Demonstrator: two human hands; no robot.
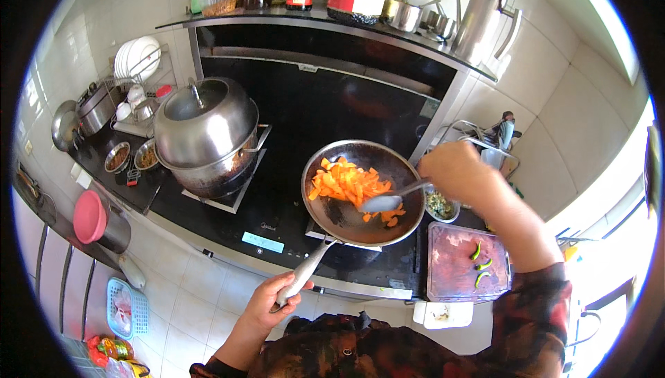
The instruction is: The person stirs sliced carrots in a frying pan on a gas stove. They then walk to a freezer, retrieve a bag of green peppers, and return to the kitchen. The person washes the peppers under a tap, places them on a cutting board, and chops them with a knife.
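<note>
My left hand (273, 297) is wrapped around the metal handle (306, 273) of a wok (374, 157). The wok sits on the right burner, its handle angled toward me. Sliced carrots (345, 183) lie heaped in its left and middle part, with a few pieces lower right. In my right hand (451, 164), above the wok's right rim, is the handle of a metal spatula or ladle (382, 203). Its blurred head is inside the wok at the edge of the carrots. My fingers hide the upper end of that handle.
A large lidded steel pot (208, 118) occupies the left burner. Right of the wok are a bowl of chopped food (441, 205) and a cutting board (449, 269) bearing several green chillies (483, 264). Bottles and a steel kettle (475, 22) line the shelf (311, 16) above.
</note>
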